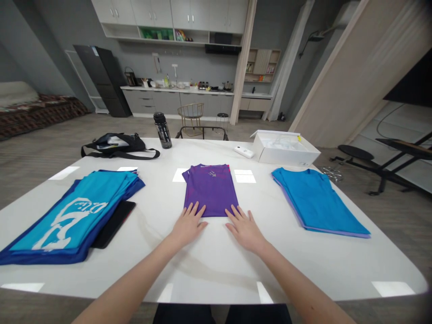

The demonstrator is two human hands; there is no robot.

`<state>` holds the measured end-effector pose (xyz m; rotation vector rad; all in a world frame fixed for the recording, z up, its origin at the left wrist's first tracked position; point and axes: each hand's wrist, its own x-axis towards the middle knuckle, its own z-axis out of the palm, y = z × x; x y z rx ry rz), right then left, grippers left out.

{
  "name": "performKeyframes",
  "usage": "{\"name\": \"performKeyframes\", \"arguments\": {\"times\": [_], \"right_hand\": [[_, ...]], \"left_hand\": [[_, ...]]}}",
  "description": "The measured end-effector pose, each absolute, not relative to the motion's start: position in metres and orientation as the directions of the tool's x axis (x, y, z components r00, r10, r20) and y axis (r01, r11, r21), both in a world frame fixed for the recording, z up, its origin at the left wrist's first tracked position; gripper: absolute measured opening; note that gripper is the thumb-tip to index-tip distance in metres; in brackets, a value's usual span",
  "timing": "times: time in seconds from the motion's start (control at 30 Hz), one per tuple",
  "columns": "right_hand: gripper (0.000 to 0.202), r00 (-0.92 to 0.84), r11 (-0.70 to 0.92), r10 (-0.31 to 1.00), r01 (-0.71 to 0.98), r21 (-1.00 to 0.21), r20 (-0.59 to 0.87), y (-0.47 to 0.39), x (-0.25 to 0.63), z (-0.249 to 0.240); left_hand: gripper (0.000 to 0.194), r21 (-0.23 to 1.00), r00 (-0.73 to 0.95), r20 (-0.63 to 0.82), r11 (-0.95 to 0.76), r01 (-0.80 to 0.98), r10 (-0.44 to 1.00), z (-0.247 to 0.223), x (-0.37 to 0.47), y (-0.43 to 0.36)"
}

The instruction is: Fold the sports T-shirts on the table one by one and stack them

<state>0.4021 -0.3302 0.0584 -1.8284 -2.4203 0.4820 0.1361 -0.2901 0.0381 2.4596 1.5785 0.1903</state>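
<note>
Your bare left hand (pixel 189 226) and bare right hand (pixel 245 229) lie apart, fingers spread, clamped on nothing, resting on the near corners of the folded purple fabric shirt (pixel 211 191), which lies on the glossy white table (pixel 216 270) between the turquoise-and-navy folded cloth stack (pixel 113 186) and the folded bright-blue cloth shirt (pixel 313 198)

At eight o'clock, the folded blue garments (pixel 89 225) conceal part of a flat black article (pixel 114 225), type undetermined. Fingertips of the left hand (pixel 189 228) and right hand (pixel 245 229) obscure parts of the near edge of the purple garment (pixel 211 191), its small grey print (pixel 212 174) illegible; at three o'clock, the contents (pixel 281 143) of the white box (pixel 280 156) cannot be identified. At seven and five o'clock the bottom border cuts off both forearms (pixel 141 279), and at twelve the kitchen articles (pixel 203 85) are too small to tell.
</note>
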Motion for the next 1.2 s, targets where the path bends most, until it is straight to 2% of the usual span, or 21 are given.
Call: {"name": "performKeyframes", "arguments": {"times": [0.13,0.23,0.3,0.37,0.5,0.7,0.8,0.9,0.97,1.03,1.1,1.2], "right_hand": [[0.054,-0.240,0.208,0.969,0.916,-0.343,-0.052,-0.315,0.407,0.063],[0.049,-0.144,0.159,0.987,0.914,-0.372,0.069,-0.270,0.407,0.068],[0.051,-0.065,0.096,0.994,0.916,-0.389,0.092,-0.229,0.405,0.072],[0.058,0.041,-0.018,0.998,0.917,-0.399,0.050,-0.184,0.403,0.074],[0.067,0.214,-0.222,0.975,0.892,-0.393,-0.065,-0.105,0.398,0.071],[0.074,0.336,-0.350,0.936,0.871,-0.346,-0.100,-0.048,0.392,0.061],[0.083,0.380,-0.395,0.918,0.859,-0.326,-0.112,-0.035,0.394,0.057],[0.079,0.343,-0.373,0.928,0.869,-0.326,-0.147,-0.024,0.399,0.054],[0.063,0.270,-0.324,0.944,0.866,-0.381,-0.190,-0.017,0.402,0.051],[0.042,0.163,-0.233,0.970,0.832,-0.503,-0.180,-0.014,0.404,0.049],[0.024,0.040,-0.082,0.996,0.741,-0.667,-0.078,-0.015,0.403,0.048],[0.022,-0.074,0.112,0.993,0.465,-0.878,0.088,-0.027,0.401,0.049]], "left_hand": [[0.055,0.256,0.370,0.084,-0.379,0.889,0.925,0.056,0.124,-0.261],[0.054,0.257,0.230,0.193,-0.276,0.926,0.954,0.068,0.116,-0.209],[0.057,0.279,0.125,0.212,-0.183,0.943,0.969,0.073,0.113,-0.168],[0.060,0.308,0.007,0.167,-0.059,0.950,0.986,0.073,0.112,-0.129],[0.063,0.292,-0.169,-0.030,0.170,0.941,0.985,0.067,0.117,-0.069],[0.066,0.291,-0.213,-0.159,0.252,0.923,0.964,0.056,0.121,-0.018],[0.061,0.319,-0.196,-0.214,0.258,0.912,0.957,0.053,0.119,-0.004],[0.049,0.346,-0.151,-0.220,0.221,0.912,0.964,0.051,0.118,0.004],[0.040,0.406,-0.083,-0.201,0.160,0.900,0.976,0.049,0.118,0.007],[0.029,0.480,0.011,-0.160,0.068,0.874,0.987,0.048,0.119,0.008],[0.023,0.547,0.102,-0.086,-0.039,0.836,0.991,0.049,0.119,0.005],[0.023,0.736,0.175,0.034,-0.143,0.661,0.984,0.054,0.121,-0.007]]}}
